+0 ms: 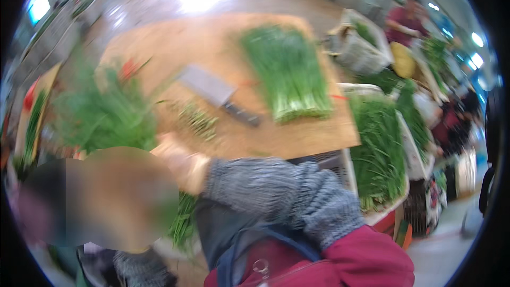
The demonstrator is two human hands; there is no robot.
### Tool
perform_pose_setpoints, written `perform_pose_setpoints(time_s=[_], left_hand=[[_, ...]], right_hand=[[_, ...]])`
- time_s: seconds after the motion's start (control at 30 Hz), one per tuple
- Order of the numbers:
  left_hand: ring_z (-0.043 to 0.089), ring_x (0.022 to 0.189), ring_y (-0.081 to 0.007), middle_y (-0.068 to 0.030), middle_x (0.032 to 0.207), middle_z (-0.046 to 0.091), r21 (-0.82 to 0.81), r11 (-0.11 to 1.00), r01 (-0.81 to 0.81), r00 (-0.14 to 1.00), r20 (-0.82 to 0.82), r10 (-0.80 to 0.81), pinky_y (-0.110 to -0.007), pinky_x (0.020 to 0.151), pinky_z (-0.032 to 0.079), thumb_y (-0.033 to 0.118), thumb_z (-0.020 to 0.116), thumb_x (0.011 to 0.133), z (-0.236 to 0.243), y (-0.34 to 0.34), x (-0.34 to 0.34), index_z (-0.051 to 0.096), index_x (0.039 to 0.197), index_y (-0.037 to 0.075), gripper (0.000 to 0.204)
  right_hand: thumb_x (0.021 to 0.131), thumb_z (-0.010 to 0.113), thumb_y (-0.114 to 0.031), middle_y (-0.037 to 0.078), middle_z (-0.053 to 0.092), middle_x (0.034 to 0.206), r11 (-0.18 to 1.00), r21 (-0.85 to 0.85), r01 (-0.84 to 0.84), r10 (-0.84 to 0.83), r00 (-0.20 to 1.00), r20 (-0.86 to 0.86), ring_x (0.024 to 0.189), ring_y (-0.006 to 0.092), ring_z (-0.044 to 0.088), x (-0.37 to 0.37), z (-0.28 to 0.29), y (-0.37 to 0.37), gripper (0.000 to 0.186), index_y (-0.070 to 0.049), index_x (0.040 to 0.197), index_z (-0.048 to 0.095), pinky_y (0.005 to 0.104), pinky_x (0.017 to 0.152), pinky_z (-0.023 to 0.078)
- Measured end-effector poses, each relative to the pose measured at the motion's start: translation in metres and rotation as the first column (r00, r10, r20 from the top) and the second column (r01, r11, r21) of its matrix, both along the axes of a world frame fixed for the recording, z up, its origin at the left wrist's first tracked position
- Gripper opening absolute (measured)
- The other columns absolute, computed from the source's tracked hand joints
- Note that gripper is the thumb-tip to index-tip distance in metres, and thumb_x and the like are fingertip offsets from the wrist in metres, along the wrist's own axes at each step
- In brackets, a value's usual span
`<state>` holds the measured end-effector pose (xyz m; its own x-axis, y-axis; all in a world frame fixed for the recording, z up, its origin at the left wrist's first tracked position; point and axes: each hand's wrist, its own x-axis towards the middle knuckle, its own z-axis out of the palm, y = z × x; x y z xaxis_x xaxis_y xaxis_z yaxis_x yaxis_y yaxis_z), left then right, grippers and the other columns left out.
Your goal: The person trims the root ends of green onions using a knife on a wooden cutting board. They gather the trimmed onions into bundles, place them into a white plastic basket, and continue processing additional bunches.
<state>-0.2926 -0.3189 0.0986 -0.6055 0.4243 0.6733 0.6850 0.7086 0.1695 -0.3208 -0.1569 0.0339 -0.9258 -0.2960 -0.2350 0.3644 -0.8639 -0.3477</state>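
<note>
A loose bunch of long green stalks point(106, 111), perhaps chives or scallions, is smeared by motion at the board's left edge. My right hand point(183, 166), in a grey knit sleeve, reaches across to the base of this bunch; its fingers are too blurred to make out. My left forearm, in a grey knit sleeve point(141, 270), comes up from the bottom; a blurred patch covers the left hand. A cleaver point(207, 85) with a black handle lies on the wooden board point(297, 141). Right of it is a neat bunch of green stalks point(289, 72), white ends toward me. Pale trimmings point(197, 119) lie near the handle.
To the right stands a white crate point(406, 191) packed with long greens point(374, 149). More crates point(364, 48) and a person in a dark red top point(406, 24) are farther back. Red ties point(128, 68) lie at the board's left. Wet floor point(138, 10) shows beyond.
</note>
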Motion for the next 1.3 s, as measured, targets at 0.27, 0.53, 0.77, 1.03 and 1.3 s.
perform_pose_setpoints(time_s=[0.27,0.53,0.77,1.03,1.3], left_hand=[[0.059,0.096,-0.0246,-0.0174,0.105,0.061,0.701,0.495,-0.513,0.2,0.659,-0.725,-0.038,0.087,0.046,0.032,0.066,0.083,-0.122,-0.05,0.039,0.046,0.123,-0.009,0.06],[0.06,0.099,-0.0221,-0.0082,0.107,0.062,0.767,0.217,-0.604,0.347,0.498,-0.795,-0.035,0.088,0.048,0.045,0.073,0.073,-0.117,-0.041,0.04,0.051,0.123,0.003,0.069],[0.062,0.09,-0.0178,-0.008,0.107,0.06,0.685,0.297,-0.666,0.177,0.532,-0.828,-0.029,0.08,0.052,0.015,0.072,0.076,-0.126,-0.031,0.026,0.05,0.121,0.002,0.052],[0.061,0.094,-0.0196,-0.0075,0.11,0.061,0.652,0.261,-0.711,0.125,0.483,-0.867,-0.031,0.084,0.051,0.017,0.074,0.074,-0.141,-0.041,0.028,0.05,0.124,0.003,0.057],[0.062,0.096,-0.022,-0.0108,0.111,0.061,0.644,0.318,-0.696,0.141,0.557,-0.818,-0.035,0.087,0.051,0.026,0.072,0.075,-0.151,-0.043,0.033,0.051,0.124,0.001,0.059]], right_hand=[[0.075,0.064,0.001,0.009,0.061,0.076,0.839,0.542,0.042,-0.04,0.999,-0.015,0.056,0.0145,0.057,0.059,-0.007,-0.038,0.019,0.002,0.093,0.059,0.0267,0.043,0.042],[0.069,0.074,0.001,0.004,0.061,0.098,0.793,0.601,-0.102,0.009,0.988,0.156,0.072,0.0108,0.058,0.147,-0.046,-0.07,0.055,-0.003,0.118,0.048,0.0252,0.062,0.049],[0.071,0.078,-0.006,0.002,0.062,0.095,0.782,0.512,-0.355,0.267,0.933,0.239,0.079,0.0114,0.057,0.165,-0.071,-0.067,0.039,-0.003,0.104,0.058,0.0255,0.067,0.048],[0.079,0.075,-0.026,0.01,0.064,0.106,0.627,0.644,-0.439,0.414,0.888,0.202,0.094,0.0151,0.059,0.162,-0.072,-0.008,0.054,0.003,0.12,0.055,0.0281,0.083,0.048],[0.08,0.074,-0.017,0.012,0.066,0.094,0.316,0.943,0.099,-0.233,0.972,-0.024,0.08,0.0134,0.062,0.125,-0.007,0.049,0.045,0.008,0.111,0.055,0.0242,0.069,0.051]])
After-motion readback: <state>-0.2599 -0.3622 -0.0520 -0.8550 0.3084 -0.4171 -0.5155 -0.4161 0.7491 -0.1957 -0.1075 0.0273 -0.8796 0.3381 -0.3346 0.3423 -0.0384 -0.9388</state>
